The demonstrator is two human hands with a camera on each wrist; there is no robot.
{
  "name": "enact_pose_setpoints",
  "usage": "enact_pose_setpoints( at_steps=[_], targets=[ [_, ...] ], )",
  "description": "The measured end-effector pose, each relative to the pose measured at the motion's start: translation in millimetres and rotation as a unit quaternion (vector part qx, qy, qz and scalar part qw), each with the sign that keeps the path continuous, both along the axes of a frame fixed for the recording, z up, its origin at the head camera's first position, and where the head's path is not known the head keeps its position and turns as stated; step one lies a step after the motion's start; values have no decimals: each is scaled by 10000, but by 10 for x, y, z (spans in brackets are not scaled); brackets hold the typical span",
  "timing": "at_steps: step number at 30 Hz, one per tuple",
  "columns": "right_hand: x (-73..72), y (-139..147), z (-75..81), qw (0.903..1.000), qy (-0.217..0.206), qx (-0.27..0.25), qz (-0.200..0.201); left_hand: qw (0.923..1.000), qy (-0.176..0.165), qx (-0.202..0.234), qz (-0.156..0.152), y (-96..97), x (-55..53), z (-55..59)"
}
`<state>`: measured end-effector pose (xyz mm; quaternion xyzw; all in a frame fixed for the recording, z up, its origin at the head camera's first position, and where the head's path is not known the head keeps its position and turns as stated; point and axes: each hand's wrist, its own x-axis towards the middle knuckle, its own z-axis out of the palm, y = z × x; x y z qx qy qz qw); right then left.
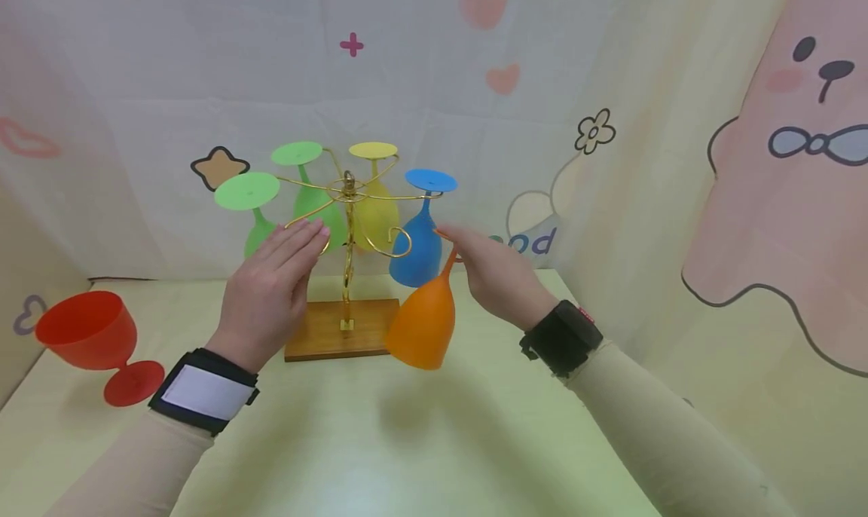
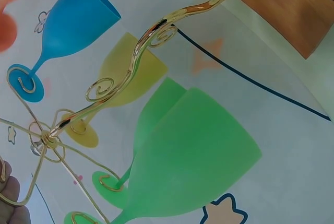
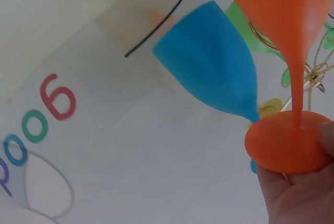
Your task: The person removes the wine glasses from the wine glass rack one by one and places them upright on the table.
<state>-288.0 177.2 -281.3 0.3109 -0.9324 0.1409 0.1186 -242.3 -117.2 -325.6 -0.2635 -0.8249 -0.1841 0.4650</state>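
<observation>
My right hand pinches the foot of an orange plastic goblet, which hangs bowl-down and tilted at the front right of a gold wire rack. My left hand is at the rack's front left, its fingers extended by a curled wire arm; in the left wrist view its fingertips are against that wire. Upside down on the rack hang a blue goblet, a yellow goblet and two green goblets. The orange goblet's nearest wire hook carries no goblet.
A red goblet lies tipped on the pale table at the left. The rack stands on a wooden base. A printed cloth hangs behind and at the sides.
</observation>
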Motion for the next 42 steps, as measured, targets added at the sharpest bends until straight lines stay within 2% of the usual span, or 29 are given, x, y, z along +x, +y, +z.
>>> enact_pose_setpoints(
  at_steps=[3, 6, 11, 12, 15, 18, 20, 24, 30, 34, 36, 39, 42],
  targets=[
    [-26, 86, -289, 9987, -327, -355, -169, 10000, 4, 7, 5, -2, -2, 0],
    [-60, 145, -625, 9920, -892, -844, -305, 10000, 3, -17, 4, -5, -5, 5],
    [-92, 216, -1130, 9640, -1892, -1727, -706, 10000, 29, -91, -1, -14, -7, 9],
    [-93, 228, -1209, 9561, -2060, -1932, -780, 9999, 37, -95, -6, -13, -8, 9],
    [-82, 243, -1401, 9212, -2701, -2649, -913, 9999, 51, -96, -11, -15, -4, 9],
    [-48, 236, -1533, 8722, -3442, -3331, -991, 10000, 61, -62, -27, -13, -1, 11],
    [-19, 227, -1592, 8417, -3900, -3603, -980, 10000, 42, -68, -19, -13, 2, 13],
    [44, 214, -1663, 7972, -4543, -3875, -892, 9999, 52, -93, -15, -14, 1, 16],
    [111, 198, -1731, 7380, -5160, -4298, -659, 9998, 22, -189, -13, -24, 11, 29],
    [146, 172, -1746, 7056, -5428, -4518, -587, 9997, -9, -220, -106, -39, 25, 43],
    [161, 159, -1746, 6923, -5525, -4603, -596, 9994, -87, -302, -129, -54, 34, 48],
    [173, 141, -1740, 6773, -5654, -4666, -612, 9983, -272, -495, -151, -76, 39, 50],
    [174, 125, -1728, 6687, -5749, -4678, -583, 9959, -493, -743, -176, -92, 47, 66]
  ],
)
